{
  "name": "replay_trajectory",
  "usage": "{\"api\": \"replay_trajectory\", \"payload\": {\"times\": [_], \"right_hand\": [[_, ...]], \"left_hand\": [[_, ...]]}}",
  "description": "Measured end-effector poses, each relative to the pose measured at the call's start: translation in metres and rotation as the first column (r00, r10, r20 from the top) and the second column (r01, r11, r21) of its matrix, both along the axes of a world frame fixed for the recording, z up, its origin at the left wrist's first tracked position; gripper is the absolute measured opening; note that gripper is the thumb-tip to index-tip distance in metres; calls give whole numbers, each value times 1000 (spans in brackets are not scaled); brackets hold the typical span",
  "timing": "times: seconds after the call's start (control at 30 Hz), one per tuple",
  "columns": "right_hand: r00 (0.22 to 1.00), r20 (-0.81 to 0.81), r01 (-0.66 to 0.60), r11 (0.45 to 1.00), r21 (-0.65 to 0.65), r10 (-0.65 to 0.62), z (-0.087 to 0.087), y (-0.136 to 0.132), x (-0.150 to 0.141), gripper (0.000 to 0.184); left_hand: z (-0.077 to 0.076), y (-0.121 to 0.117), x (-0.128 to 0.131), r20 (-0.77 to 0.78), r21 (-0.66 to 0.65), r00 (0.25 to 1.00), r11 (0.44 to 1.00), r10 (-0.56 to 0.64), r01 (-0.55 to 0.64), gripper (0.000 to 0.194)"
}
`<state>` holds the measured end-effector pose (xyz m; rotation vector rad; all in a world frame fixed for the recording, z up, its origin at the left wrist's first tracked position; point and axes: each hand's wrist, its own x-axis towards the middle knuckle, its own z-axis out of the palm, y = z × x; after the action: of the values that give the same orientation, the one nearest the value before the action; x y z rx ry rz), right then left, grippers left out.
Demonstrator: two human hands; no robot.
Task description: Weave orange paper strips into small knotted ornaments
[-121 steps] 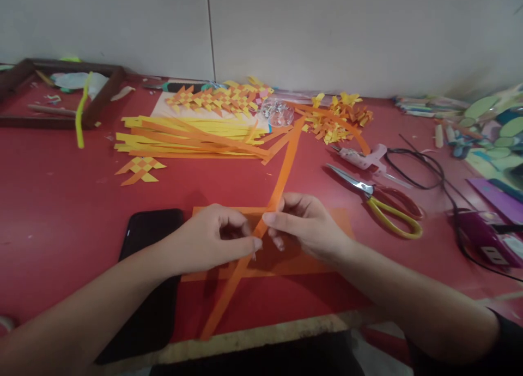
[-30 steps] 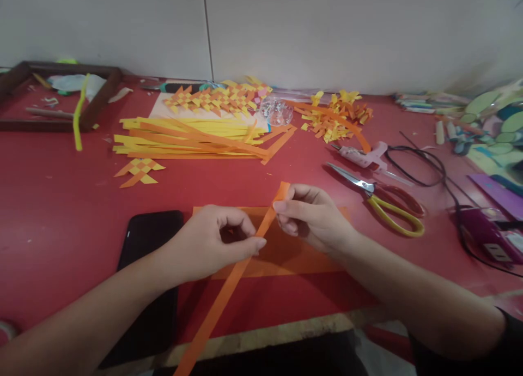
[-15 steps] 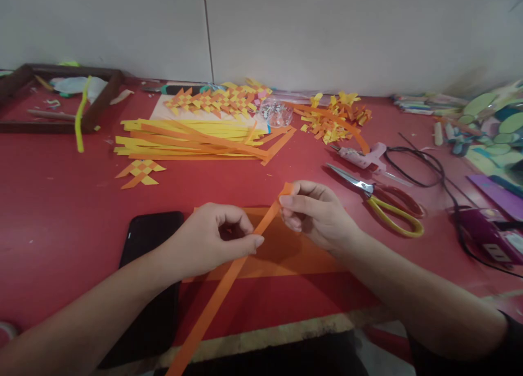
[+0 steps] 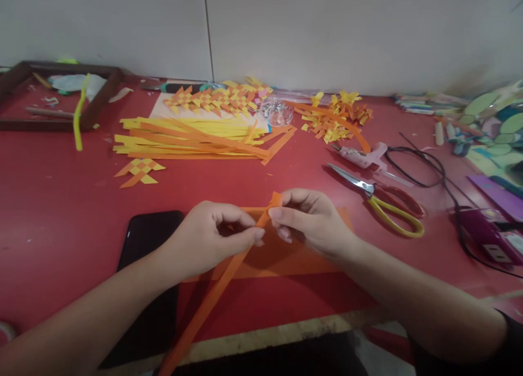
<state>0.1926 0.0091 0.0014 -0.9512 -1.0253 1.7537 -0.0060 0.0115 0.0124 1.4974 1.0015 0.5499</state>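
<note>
Both of my hands pinch one long orange paper strip over an orange paper sheet that lies on the red table. My left hand grips the strip between thumb and forefinger near its upper part. My right hand pinches the strip's top end, which sticks up just past the fingers. The strip's lower end runs down past the table's front edge.
A black phone lies left of the sheet. Yellow-handled scissors and a pink glue gun with black cable lie to the right. Behind are a pile of yellow and orange strips, woven pieces and a wooden frame.
The strip slid through my fingers toward me: four seconds ago it reached far back to the pile, now only a short end shows above my right hand. My hands have drawn closer together.
</note>
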Motion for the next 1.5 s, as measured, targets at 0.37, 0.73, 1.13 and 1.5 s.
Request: {"api": "replay_trajectory", "payload": {"times": [0.37,0.73,1.13,1.5], "right_hand": [[998,20,68,997,-42,-67,3,1,0,23],[988,-7,154,987,-40,-154,6,4,3,21],[984,20,-174,977,-124,178,-2,-5,-4,22],[969,5,245,963,-111,-246,1,14,5,14]], "left_hand": [[2,-2,-1,-11,-21,1000,1000,-23,23,19],[3,0,0,-14,-4,1000,1000,-7,7,21],[6,-3,0,-39,65,999,997,-33,35,19],[-1,2,-2,-126,97,988,992,88,-76,28]]}}
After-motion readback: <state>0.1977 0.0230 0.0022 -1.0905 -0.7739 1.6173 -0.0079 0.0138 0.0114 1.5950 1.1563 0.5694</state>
